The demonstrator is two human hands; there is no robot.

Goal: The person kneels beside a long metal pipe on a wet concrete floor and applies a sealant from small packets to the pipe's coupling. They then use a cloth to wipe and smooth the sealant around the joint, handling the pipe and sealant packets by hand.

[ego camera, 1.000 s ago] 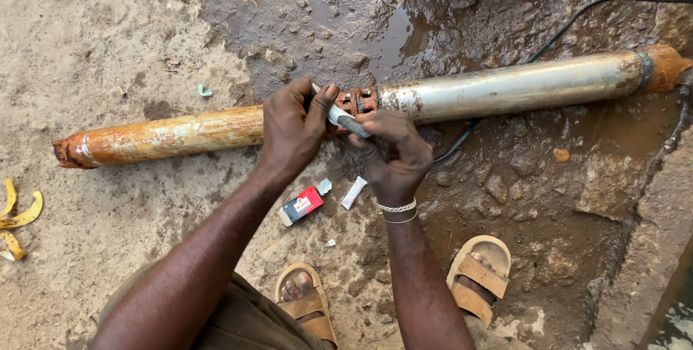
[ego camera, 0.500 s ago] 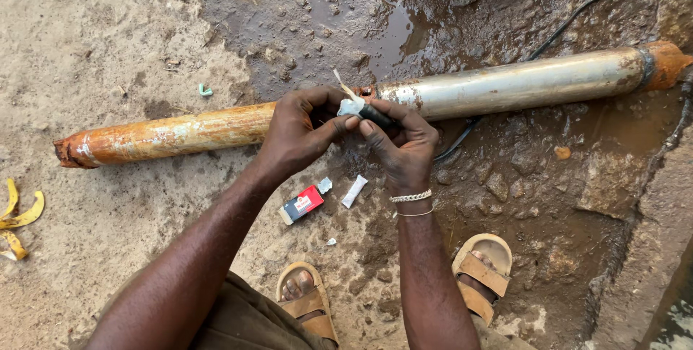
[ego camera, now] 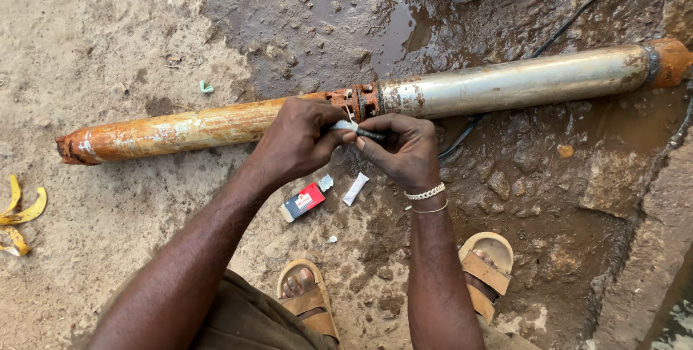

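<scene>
My left hand and right hand meet in front of the pipe, fingertips nearly touching. Both are closed in a pinch on the same small thing: a dark cable end with a white wrap at my left fingertips. The left thumb and fingers press on the white part; the right ones grip the dark part just beside it. The cable end sits just below the rusty joint in the pipe, above the wet ground. Under my hands lie a small red box and a white scrap.
</scene>
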